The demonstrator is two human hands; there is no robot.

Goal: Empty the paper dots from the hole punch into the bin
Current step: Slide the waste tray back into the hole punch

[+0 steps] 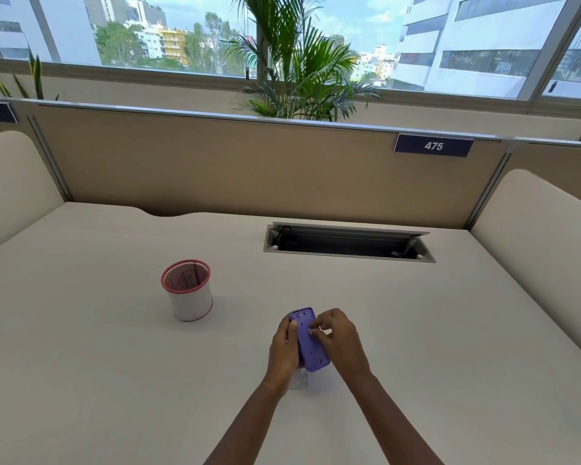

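Hole punch (307, 340) near the bin (188, 290), up off the desk (114, 380), underside toward me. My left hand (284, 352) clamps its side for steadiness; right hand (336, 340) fingertips curl on its base, probably prying the tray.

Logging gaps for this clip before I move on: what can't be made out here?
- Hole punch: head view; both hands cover its sides, so whether the tray has come loose is unclear.
- Paper dots: too small or enclosed, none visible.
- Bin: its bottom is shadowed by the mesh wall.
- Right hand fingertips: curled on the punch, grip blurred.
- Clear thing under left hand: unidentifiable.
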